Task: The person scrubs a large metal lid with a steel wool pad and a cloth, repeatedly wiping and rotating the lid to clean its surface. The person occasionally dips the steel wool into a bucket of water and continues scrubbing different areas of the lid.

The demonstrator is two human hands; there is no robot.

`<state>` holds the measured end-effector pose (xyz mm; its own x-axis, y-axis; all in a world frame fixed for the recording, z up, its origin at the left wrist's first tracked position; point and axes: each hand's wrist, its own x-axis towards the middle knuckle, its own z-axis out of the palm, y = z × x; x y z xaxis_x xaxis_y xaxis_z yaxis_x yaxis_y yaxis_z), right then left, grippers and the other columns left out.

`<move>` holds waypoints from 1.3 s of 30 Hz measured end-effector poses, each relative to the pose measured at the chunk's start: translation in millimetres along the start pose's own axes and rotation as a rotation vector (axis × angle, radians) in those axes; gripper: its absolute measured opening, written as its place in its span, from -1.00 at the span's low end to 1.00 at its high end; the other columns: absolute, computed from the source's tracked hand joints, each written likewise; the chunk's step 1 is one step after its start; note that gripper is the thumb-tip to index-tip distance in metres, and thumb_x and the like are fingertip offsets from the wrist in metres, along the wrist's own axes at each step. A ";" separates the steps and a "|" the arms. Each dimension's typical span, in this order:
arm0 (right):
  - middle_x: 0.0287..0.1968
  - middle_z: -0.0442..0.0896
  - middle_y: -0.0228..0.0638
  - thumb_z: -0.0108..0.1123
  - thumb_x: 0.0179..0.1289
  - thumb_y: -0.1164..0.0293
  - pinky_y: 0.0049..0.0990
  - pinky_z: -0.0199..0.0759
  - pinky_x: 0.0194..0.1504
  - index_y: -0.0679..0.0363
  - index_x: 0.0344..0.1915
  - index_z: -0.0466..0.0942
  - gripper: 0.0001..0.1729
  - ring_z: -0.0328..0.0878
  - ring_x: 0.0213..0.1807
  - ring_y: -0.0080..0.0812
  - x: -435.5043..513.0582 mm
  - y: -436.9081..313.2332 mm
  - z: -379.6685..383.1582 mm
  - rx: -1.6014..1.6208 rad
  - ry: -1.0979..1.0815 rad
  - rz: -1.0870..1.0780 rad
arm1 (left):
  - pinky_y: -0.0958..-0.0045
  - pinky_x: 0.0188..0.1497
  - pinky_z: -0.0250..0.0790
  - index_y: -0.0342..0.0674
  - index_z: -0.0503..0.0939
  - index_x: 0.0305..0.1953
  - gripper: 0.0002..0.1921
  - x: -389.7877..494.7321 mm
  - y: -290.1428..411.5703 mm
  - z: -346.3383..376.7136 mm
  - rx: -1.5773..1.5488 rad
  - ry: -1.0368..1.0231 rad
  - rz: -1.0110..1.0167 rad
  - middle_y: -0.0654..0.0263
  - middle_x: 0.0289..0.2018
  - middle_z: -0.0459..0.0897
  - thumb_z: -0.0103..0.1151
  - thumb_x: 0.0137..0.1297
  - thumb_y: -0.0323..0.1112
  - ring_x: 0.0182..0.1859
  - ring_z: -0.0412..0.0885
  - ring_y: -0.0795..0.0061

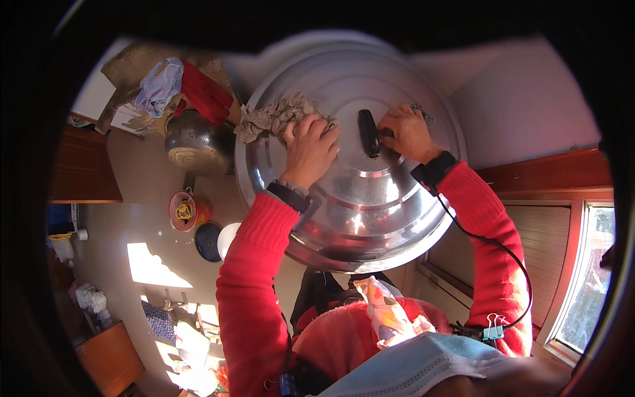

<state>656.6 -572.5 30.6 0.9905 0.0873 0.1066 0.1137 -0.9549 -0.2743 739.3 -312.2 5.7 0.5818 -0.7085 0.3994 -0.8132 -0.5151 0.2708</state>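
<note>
A large round ridged metal lid [342, 183] lies before me, with a black handle [368, 133] at its middle. My left hand [311, 148] rests on a crumpled greyish-brown cloth [278, 116] on the lid's left part, its fingers spread and bent over the cloth's right end. Just right of the handle, my right hand [408, 131] is bent down against the lid with its fingers curled. A bit of dark grey mesh-like material [422, 112] shows beyond its knuckles. Something dark shows at its fingertips, beside the handle; whether the hand grips it is unclear.
To the left stand a metal pot [196, 144], red cloth [206, 92] and a plastic bag [159, 87] on a wooden surface. A red bucket [183, 212] and a dark round object [208, 241] are on the floor. A wall and window [588, 278] lie right. A black cable [516, 253] runs along my right sleeve.
</note>
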 end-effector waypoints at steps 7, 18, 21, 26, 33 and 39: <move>-0.16 0.69 -0.21 0.33 0.18 0.25 -0.21 0.44 0.05 0.12 -0.12 0.68 -0.71 0.58 -0.05 -0.04 60.8 27.2 12.3 0.400 0.194 0.138 | -0.09 0.33 -0.03 0.00 0.67 -0.02 -0.66 -4.0 2.7 3.1 -0.015 0.032 -0.036 0.37 0.04 0.57 0.30 0.14 -0.22 0.31 0.31 0.30; -0.15 0.63 -0.37 0.37 0.03 0.27 -0.04 0.32 0.08 -0.08 -0.17 0.69 -0.71 0.45 0.10 -0.10 102.6 24.4 2.7 -0.016 -0.118 -0.119 | -0.08 0.36 -0.05 0.03 0.67 0.01 -0.68 -5.7 7.3 5.8 0.021 0.055 -0.051 0.36 0.09 0.57 0.25 0.19 -0.24 0.34 0.28 0.32; -0.19 0.67 -0.39 0.34 0.00 0.22 -0.01 0.30 0.09 -0.11 -0.28 0.71 -0.78 0.46 0.11 -0.12 120.8 12.7 -6.0 0.049 -0.242 -0.245 | -0.08 0.36 -0.06 0.04 0.66 0.01 -0.68 -7.2 6.6 7.0 0.027 0.053 -0.052 0.36 0.09 0.56 0.24 0.20 -0.24 0.35 0.28 0.32; -0.21 0.69 -0.37 0.38 -0.04 0.20 -0.10 0.33 0.06 -0.08 -0.32 0.70 -0.78 0.53 0.03 -0.13 120.7 22.3 -28.7 -0.039 -0.327 -0.250 | -0.03 0.37 -0.08 0.09 0.66 0.03 -0.66 -8.1 6.2 8.7 0.036 0.055 -0.063 0.40 0.10 0.53 0.27 0.19 -0.24 0.37 0.26 0.33; -0.20 0.69 -0.33 0.39 -0.03 0.22 -0.08 0.32 0.07 -0.01 -0.29 0.70 -0.75 0.55 -0.01 -0.11 129.3 23.1 -14.3 0.128 -0.240 -0.431 | -0.04 0.36 -0.05 0.09 0.65 0.04 -0.66 -10.0 7.3 12.0 0.026 0.077 -0.075 0.40 0.10 0.53 0.27 0.19 -0.24 0.37 0.25 0.33; -0.21 0.68 -0.33 0.38 -0.02 0.25 -0.04 0.28 0.08 0.03 -0.31 0.68 -0.77 0.50 0.06 -0.12 91.0 24.1 -41.5 0.149 -0.325 -0.093 | -0.06 0.37 -0.08 0.08 0.65 0.03 -0.66 -10.4 7.1 12.4 0.010 0.080 -0.075 0.39 0.12 0.52 0.27 0.19 -0.25 0.38 0.24 0.33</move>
<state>746.2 -599.3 73.3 0.9456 0.2801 -0.1654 0.1906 -0.8891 -0.4162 727.6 -314.5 -7.4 0.6376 -0.6272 0.4473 -0.7671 -0.5701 0.2940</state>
